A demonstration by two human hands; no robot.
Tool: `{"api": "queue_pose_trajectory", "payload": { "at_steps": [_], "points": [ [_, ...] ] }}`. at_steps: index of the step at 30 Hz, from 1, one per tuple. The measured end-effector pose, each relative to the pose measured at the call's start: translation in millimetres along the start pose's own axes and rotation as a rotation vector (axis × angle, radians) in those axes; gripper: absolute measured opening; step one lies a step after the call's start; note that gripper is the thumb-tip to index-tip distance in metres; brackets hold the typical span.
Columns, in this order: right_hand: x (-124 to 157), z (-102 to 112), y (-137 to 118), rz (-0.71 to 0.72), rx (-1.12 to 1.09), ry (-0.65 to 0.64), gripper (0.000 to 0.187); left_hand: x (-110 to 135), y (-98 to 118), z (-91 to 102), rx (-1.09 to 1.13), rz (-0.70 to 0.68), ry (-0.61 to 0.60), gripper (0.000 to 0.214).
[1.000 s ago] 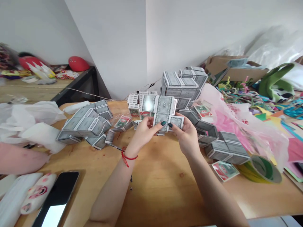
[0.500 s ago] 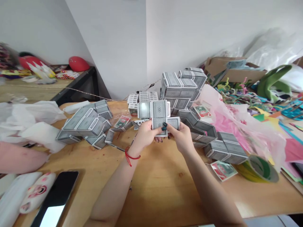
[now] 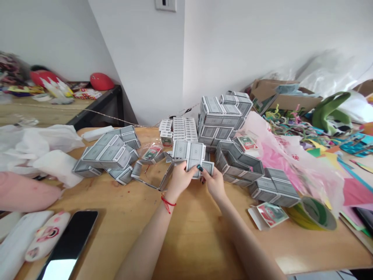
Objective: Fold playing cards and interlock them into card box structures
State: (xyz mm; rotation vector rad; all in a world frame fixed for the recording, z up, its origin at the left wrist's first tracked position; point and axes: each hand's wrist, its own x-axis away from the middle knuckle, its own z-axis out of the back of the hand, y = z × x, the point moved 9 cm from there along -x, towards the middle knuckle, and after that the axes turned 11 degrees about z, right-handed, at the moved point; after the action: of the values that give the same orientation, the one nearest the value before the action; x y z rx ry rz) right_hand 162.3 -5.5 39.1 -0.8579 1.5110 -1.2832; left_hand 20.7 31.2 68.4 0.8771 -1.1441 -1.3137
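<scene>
Several playing cards (image 3: 194, 153) with grey patterned backs are spread and overlapping between my hands, over the middle of the table. My left hand (image 3: 181, 178) is closed on their lower left part, thumb on top. From the right, my right hand (image 3: 215, 183) pinches a smaller sideways card piece at the lower right of the bunch, its thumb close to the left thumb. Whether these pieces are joined cannot be seen. Just left of my hands stands an open frame of bent cards (image 3: 151, 181); to their right is a hollow card ring (image 3: 241, 163).
Card blocks are stacked in a tower (image 3: 220, 116), with more blocks at the left (image 3: 106, 151) and right (image 3: 275, 186). Card boxes (image 3: 183, 129) stand behind. At the right lie an opened card box (image 3: 271, 214), a tape roll (image 3: 313, 214) and pink plastic (image 3: 276, 151); a phone (image 3: 70, 241) lies front left.
The view has shifted upward slightly. Both hands and the cards sit lower and nearer, and the right hand has moved left, closer to the left hand.
</scene>
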Motion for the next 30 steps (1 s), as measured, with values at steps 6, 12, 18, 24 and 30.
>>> {"api": "queue_pose_trajectory", "payload": {
  "at_steps": [6,12,18,24,30],
  "points": [
    [10,1,28,-0.067,-0.036,-0.043,0.031,-2,-27,-14.0,0.109,0.045,-0.001,0.024],
    [15,2,35,-0.069,0.046,-0.068,0.032,-4,-40,-12.8,-0.024,0.034,0.173,0.018],
    [14,1,33,-0.055,0.015,-0.076,0.033,0,-39,-11.0,-0.018,0.016,0.215,0.030],
    [6,19,41,-0.115,-0.120,0.049,0.032,-4,-59,-28.7,0.512,0.157,-0.077,0.038],
    [4,19,46,-0.192,-0.209,-0.004,0.034,-3,-64,-38.7,0.806,0.337,-0.278,0.037]
  ]
}}
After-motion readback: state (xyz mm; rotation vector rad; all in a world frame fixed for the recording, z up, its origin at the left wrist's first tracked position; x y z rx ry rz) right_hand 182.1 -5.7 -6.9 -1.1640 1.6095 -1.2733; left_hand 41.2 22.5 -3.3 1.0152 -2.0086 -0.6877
